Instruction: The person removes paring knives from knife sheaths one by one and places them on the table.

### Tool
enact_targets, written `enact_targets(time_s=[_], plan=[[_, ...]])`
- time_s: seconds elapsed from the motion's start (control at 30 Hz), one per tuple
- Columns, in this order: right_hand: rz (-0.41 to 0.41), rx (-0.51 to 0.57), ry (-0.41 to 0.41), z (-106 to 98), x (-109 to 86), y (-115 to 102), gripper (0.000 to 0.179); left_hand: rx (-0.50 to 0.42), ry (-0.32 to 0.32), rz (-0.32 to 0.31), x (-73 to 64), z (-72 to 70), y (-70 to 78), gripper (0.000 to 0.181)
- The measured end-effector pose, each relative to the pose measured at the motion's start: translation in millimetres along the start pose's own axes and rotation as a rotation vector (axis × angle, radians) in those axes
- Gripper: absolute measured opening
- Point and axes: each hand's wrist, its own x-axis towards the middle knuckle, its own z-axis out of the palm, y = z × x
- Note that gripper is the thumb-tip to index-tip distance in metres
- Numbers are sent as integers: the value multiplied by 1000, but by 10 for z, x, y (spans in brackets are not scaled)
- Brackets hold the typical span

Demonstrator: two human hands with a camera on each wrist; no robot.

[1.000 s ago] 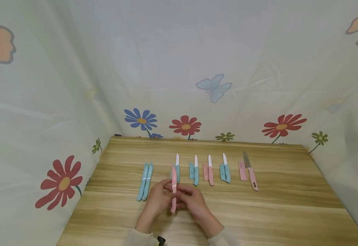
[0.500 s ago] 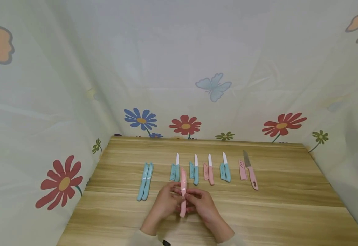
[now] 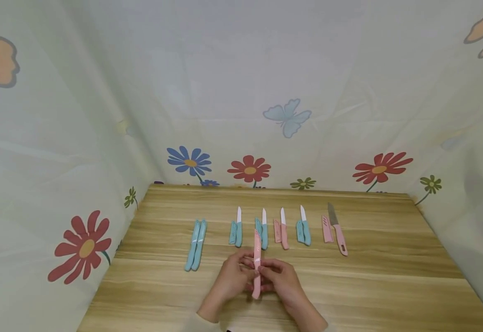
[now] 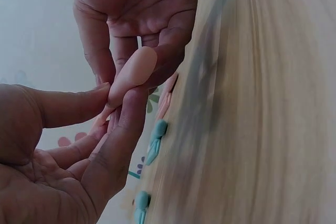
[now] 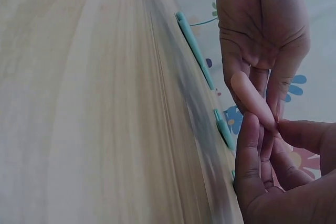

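Both hands hold a pink sheathed knife (image 3: 257, 244) over the table, its sheathed end pointing away and its handle toward the person. From the left, my left hand (image 3: 234, 276) pinches it between thumb and fingers around the middle. My right hand (image 3: 285, 282) pinches it from the other side. In the left wrist view the rounded pink handle end (image 4: 140, 65) sticks out between the fingertips. Beyond the hands lie a teal knife (image 3: 264, 235) and its sheath (image 3: 258, 223), which the pink sheath partly overlaps in the head view.
Two teal sheathed knives (image 3: 195, 251) lie side by side at left. Unsheathed beside their sheaths are a teal knife (image 3: 239, 233), a pink knife (image 3: 284, 235), another teal knife (image 3: 306, 234) and a larger grey-bladed pink knife (image 3: 341, 240). Printed curtains surround the wooden table (image 3: 382, 295).
Both hands have moved right and slightly toward the person with the pink sheathed knife between them. The leftmost unsheathed teal knife and its sheath have come into full view.
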Motion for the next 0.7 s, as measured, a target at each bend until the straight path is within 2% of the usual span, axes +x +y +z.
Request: enact_targets(time_s=[0.37,0.7], plan=[[-20,-5,3,-103,-81,16,37,10,-21,-5,-47,121,18,49],[18,-4,46,-182,-123,47,34,22,-37,-15,-50,227,-29,46]])
